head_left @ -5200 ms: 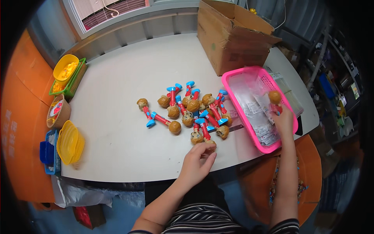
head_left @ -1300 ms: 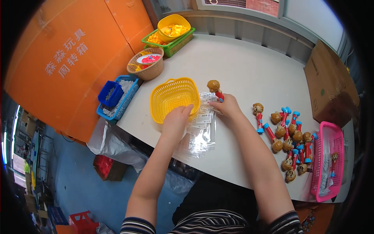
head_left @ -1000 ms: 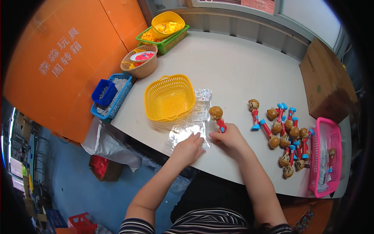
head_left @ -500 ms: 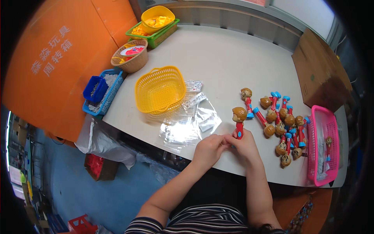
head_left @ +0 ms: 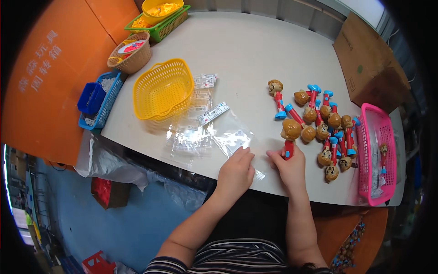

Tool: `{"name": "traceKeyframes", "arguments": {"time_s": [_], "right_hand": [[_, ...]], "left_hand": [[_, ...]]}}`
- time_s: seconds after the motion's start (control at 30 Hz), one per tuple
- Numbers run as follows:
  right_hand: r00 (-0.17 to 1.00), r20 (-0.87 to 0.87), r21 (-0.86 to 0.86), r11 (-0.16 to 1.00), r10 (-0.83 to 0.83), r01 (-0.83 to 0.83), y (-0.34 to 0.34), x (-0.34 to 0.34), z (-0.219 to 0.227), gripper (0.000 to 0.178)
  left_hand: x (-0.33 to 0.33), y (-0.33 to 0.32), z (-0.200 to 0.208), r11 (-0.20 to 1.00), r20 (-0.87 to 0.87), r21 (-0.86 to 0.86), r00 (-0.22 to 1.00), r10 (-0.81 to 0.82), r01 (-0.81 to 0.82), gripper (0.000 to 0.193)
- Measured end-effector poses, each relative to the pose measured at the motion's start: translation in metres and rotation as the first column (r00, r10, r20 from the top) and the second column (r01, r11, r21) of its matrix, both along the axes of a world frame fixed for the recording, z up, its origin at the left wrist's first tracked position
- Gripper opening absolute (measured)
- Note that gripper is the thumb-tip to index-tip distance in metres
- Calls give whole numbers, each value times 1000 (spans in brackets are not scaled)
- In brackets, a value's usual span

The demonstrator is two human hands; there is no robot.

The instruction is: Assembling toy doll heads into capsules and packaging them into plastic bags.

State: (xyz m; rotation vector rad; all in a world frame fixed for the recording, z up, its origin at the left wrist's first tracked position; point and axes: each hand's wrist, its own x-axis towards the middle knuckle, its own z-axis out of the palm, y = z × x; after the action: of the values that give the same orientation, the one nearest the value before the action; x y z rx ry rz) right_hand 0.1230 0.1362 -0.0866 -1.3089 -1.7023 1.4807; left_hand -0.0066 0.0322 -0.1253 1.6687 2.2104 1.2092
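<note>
My right hand [head_left: 290, 170] is closed around the red body of a toy figure [head_left: 290, 130], whose large brown-haired head sticks up above the fist. To its left, my left hand [head_left: 235, 176] lies with fingers stretched out on the near end of a clear plastic bag [head_left: 232, 136]. A gap separates the two hands. Beyond the left hand, more clear bags with printed card headers [head_left: 199, 109] overlap on the table. Several similar toy figures [head_left: 321, 131], with red bodies and blue ends, lie in a loose group right of my right hand.
A yellow basket [head_left: 148, 98] stands left of the bags. A pink basket [head_left: 363, 157] containing bagged items and a cardboard box [head_left: 372, 64] stand at the right. Along the left edge are a blue basket [head_left: 114, 89], a tan basket [head_left: 140, 55] and a green basket [head_left: 171, 26].
My hands, earlier together at the toy figure, are now apart. The left has moved onto the clear bag, while the right still holds the figure. The whole view has shifted slightly.
</note>
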Motion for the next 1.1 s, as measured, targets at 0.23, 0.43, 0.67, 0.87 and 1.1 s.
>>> {"name": "traceKeyframes", "arguments": {"time_s": [0.23,0.43,0.67,0.87,1.1], "right_hand": [[975,-190,-248,955,114,-160,-28,58,32,16],[978,26,64,976,209,-210,-20,78,15,21],[983,91,419,890,157,-181,-24,85,0,22],[982,96,569,801,164,-189,-26,86,-4,24],[998,-29,502,864,63,-40,-32,85,-22,23]], "left_hand": [[22,7,2,989,-63,121,994,92,-84,20],[30,12,-5,990,186,134,982,19,-44,14],[29,13,7,996,381,60,923,45,-73,9],[27,14,17,995,359,95,933,0,-37,7],[26,18,17,989,172,132,982,-82,59,7]]}}
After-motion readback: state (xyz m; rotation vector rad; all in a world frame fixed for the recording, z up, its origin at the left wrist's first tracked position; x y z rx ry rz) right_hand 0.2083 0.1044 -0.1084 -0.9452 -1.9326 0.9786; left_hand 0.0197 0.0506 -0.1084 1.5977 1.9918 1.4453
